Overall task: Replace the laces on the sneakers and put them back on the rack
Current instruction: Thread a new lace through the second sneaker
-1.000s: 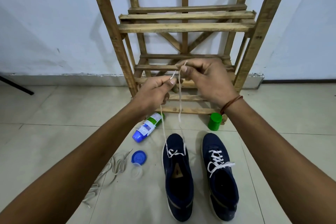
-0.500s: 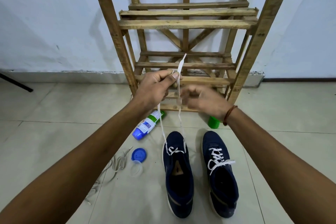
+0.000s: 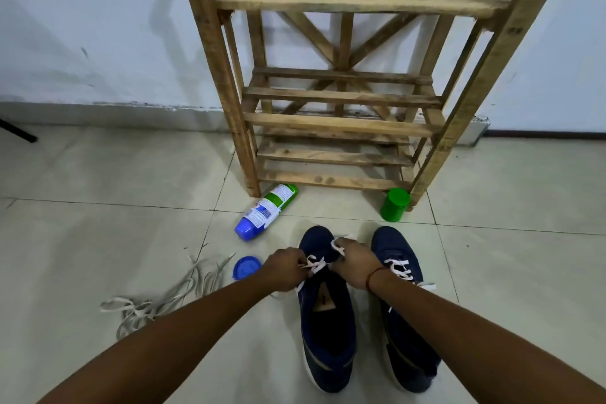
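A wooden rack [image 3: 341, 3] stood against the wall. In front of it, two navy sneakers sat side by side on the tiled floor. Both hands were down on the left sneaker [image 3: 328, 338]. The left hand [image 3: 285, 269] and the right hand [image 3: 354, 267] each pinched one end of its white lace [image 3: 316, 264], which crossed between their curled fingers over the front eyelets. The right sneaker [image 3: 406, 354] sat laced just beside them. Loose old laces [image 3: 157, 298] lay to the left, a bottle [image 3: 267, 211] lay on its side, a green cup [image 3: 395, 205] stood by the rack's leg, and a blue lid [image 3: 246, 267] was beside the left hand.
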